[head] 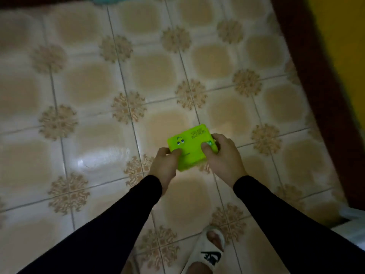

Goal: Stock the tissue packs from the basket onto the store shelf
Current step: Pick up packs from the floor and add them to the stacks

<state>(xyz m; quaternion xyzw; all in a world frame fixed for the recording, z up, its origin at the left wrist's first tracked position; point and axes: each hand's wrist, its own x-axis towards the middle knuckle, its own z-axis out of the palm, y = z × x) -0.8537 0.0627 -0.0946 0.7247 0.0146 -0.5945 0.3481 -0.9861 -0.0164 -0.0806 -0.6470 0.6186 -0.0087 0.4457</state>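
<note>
Your 2 hands, left hand [165, 165] and right hand [223, 155], clamp green tissue pack [190, 147] between them above tiled floor [98, 95]; shelf unseen, loose grip risks drop.

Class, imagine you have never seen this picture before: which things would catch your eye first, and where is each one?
First the bright green tissue pack, with a cartoon face printed on it, held just right of centre over the floor by the left hand and the right hand, both in black sleeves. Next the glossy patterned floor tiles filling most of the view. Then the white sandal at the bottom edge.
</note>
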